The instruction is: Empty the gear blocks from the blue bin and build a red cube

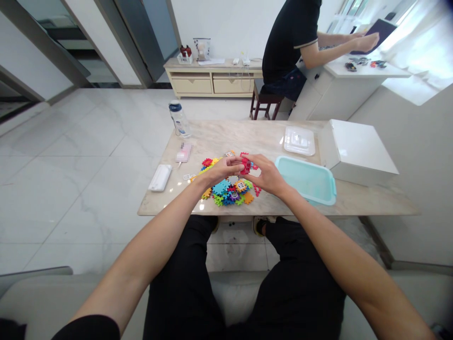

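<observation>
Over the table, my left hand (227,169) and my right hand (264,174) meet at a red plastic gear piece (247,166) with dark square openings. Fingers of both hands close on its two sides; the exact fingertip contact is too small to make out. Below and around them lies a pile of gear-shaped plastic pieces (221,187) in blue, green, orange, red and yellow. Among these, an orange gear piece (241,186) and a purple one (234,194) carry white grids. More red pieces (257,190) lie by my right hand.
A teal tray (304,177), a clear plastic lid (299,140) and a white box (363,148) are on the right. At left stand a water bottle (180,120), a pink item (184,153) and a white pack (160,178). Another person (292,42) sits at a white counter behind.
</observation>
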The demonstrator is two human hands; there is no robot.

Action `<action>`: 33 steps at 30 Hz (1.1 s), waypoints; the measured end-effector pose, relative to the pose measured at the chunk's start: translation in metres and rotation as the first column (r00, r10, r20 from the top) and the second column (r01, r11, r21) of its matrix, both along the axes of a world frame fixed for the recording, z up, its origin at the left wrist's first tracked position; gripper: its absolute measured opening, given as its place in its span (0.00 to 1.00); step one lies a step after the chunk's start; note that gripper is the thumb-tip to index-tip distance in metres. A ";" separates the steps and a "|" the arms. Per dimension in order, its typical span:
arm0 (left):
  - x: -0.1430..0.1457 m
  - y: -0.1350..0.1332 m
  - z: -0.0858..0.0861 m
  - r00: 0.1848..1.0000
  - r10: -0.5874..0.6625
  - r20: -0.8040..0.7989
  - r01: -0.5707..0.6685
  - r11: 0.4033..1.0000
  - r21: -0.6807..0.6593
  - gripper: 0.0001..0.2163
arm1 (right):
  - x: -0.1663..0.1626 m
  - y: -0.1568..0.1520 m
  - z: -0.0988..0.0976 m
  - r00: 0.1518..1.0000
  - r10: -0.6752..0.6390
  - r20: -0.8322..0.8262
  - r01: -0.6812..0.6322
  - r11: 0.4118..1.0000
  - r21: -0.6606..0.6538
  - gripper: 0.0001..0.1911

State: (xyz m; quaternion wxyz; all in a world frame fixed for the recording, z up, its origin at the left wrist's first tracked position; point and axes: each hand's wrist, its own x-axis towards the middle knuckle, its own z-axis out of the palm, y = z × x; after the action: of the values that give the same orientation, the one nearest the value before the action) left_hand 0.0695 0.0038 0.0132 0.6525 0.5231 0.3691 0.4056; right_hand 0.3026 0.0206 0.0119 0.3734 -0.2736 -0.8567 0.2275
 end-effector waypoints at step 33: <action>0.039 -0.007 0.027 0.812 0.483 -0.329 -0.366 0.859 0.357 0.12 | -0.010 0.006 0.005 0.969 -0.247 0.021 0.247 0.969 -0.008 0.32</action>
State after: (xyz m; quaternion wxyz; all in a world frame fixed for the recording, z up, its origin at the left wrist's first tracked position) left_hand 0.1082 -0.0028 0.0399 0.3729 0.5848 0.5446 0.4715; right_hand 0.2924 0.0266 0.0171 0.3889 -0.3823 -0.8185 0.1810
